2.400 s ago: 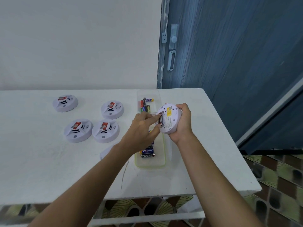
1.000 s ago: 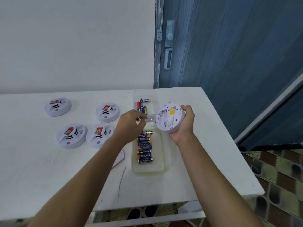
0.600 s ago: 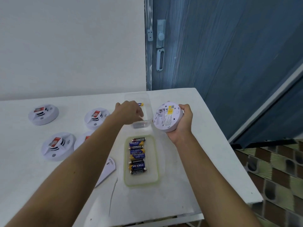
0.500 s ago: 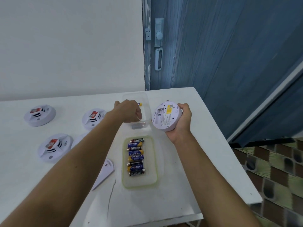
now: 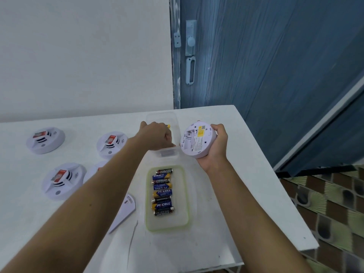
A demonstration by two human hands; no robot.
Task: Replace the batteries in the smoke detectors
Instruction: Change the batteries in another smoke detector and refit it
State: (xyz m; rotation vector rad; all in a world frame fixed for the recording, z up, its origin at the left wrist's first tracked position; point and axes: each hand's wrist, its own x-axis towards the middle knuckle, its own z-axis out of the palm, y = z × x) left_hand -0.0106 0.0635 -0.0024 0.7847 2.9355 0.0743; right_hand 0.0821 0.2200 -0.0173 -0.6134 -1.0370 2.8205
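Just swung the left hand point(image 5: 157, 135) off the smoke detector point(image 5: 194, 142) and over the clear tub point(image 5: 173, 117), can't tell if still pinching a cell. Gripping that empty-looking detector in the right hand point(image 5: 217, 143) above the table point(image 5: 226, 203), so fresh cells next, probably. Counting four more detectors point(image 5: 45, 139) lying flat, eight batteries point(image 5: 162, 193) in the green-rimmed tray point(image 5: 148, 194), one loose cover point(image 5: 126, 211).

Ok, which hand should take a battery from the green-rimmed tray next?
Left. The right hand grips the smoke detector, back side showing, so it is occupied. The left hand is at the clear container, directly beyond the green-rimmed tray with the batteries; whether it holds anything is hidden.
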